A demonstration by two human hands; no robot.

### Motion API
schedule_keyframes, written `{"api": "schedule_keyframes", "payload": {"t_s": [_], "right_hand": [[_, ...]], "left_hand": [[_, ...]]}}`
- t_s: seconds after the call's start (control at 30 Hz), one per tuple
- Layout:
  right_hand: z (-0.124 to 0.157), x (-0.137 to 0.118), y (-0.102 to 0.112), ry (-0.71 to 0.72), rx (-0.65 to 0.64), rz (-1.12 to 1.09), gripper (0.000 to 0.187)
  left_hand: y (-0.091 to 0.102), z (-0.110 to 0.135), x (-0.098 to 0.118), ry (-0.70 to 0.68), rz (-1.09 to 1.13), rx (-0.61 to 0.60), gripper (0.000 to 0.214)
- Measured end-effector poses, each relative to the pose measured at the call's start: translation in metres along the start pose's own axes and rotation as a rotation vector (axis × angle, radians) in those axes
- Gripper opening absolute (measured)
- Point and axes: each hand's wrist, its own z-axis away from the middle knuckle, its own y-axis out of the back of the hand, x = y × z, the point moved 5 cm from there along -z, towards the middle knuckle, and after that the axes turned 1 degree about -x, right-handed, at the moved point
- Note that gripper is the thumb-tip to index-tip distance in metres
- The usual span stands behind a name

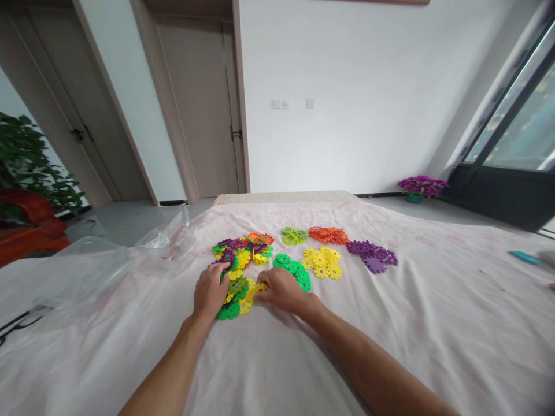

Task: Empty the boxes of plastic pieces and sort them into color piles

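Observation:
A mixed pile of plastic snowflake discs [237, 286] in purple, green, yellow and orange lies on the cloth in front of me. My left hand [211, 292] rests against the pile's left edge, thumb and fingers apart, touching a purple disc. At the pile's right side, my right hand [281, 290] is closed, its fingertips pinching a yellow snowflake disc [260, 287]. Just beyond that hand lies a group of green discs [299, 273]. Yellow discs [323, 263], purple discs [373, 256], orange discs [328, 234] and light green discs [294, 235] lie in separate groups farther out.
Clear plastic containers [167, 240] stand at the left, with eyeglasses [26, 319] nearer me. A turquoise object [524, 256] and a thin stick [492, 280] lie on the right of the pale cloth [411, 335]. Purple flowers [422, 185] stand on the floor behind.

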Motion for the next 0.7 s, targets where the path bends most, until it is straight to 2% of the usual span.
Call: {"api": "schedule_keyframes", "payload": {"t_s": [0.1, 0.2, 0.37, 0.53, 0.6, 0.7], "right_hand": [[-0.002, 0.01, 0.013, -0.054, 0.019, -0.079, 0.018], [-0.003, 0.031, 0.037, -0.159, 0.125, -0.071, 0.019], [0.007, 0.083, 0.077, -0.415, 0.259, 0.018, 0.025], [0.028, 0.134, 0.093, -0.672, 0.272, 0.101, 0.029], [0.033, 0.145, 0.098, -0.701, 0.302, 0.148, 0.03], [0.033, 0.149, 0.101, -0.665, 0.299, 0.153, 0.031]], "left_hand": [[-0.001, 0.0, -0.001, -0.004, 0.002, -0.009, 0.036], [-0.003, -0.001, -0.003, -0.001, 0.003, -0.02, 0.035], [-0.002, -0.001, -0.003, -0.004, 0.003, -0.009, 0.035], [-0.001, 0.0, -0.001, 0.008, 0.005, -0.002, 0.035], [-0.001, 0.0, -0.001, 0.005, 0.003, -0.002, 0.035], [-0.003, -0.001, -0.002, -0.003, -0.001, -0.002, 0.034]]}}
